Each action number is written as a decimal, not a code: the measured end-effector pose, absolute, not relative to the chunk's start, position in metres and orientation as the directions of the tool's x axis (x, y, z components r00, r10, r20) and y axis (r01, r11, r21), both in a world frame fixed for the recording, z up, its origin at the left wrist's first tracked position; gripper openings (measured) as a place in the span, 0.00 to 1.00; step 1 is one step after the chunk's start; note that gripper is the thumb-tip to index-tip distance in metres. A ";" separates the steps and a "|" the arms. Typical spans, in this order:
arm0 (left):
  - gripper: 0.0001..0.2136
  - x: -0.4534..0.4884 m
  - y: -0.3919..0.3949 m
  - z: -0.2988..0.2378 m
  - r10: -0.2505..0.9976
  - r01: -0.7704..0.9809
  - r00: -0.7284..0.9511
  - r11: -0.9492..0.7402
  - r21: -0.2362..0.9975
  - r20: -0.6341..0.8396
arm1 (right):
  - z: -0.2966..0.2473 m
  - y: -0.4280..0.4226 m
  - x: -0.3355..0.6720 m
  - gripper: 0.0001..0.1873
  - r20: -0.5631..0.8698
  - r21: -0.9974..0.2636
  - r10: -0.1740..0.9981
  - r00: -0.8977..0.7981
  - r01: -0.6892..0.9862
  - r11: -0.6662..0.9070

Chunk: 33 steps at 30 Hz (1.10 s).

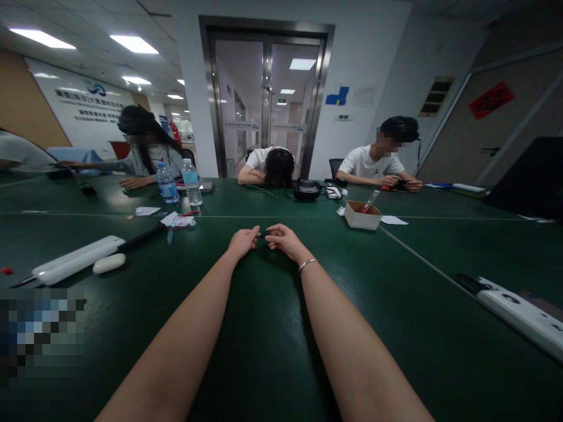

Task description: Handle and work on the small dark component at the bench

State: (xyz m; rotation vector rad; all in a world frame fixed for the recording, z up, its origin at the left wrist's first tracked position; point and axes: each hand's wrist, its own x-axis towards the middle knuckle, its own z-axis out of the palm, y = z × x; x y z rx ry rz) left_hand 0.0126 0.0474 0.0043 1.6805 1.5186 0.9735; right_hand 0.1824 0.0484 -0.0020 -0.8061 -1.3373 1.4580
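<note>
My left hand (243, 243) and my right hand (284, 240) meet just above the green table (264, 328), both arms stretched forward. Between their fingertips is a small black object (264, 234) with a paler end towards the left; it is too small to name surely. Each hand pinches one side of it, and the fingers cover much of its outline. A silver bracelet circles my right wrist.
Water bottles (192, 183) and paper scraps stand left of centre. A white power strip (79, 259) lies left, another (519, 310) right. An open small box (363, 215) holds a red-and-clear item. Beyond is a black headset (307, 189). Several people sit around the table.
</note>
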 end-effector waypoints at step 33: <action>0.13 0.013 0.041 0.007 0.964 0.223 0.178 -0.235 0.946 0.198 | 0.007 0.042 0.181 0.09 0.039 -0.974 0.963 -0.268 -0.224 -0.023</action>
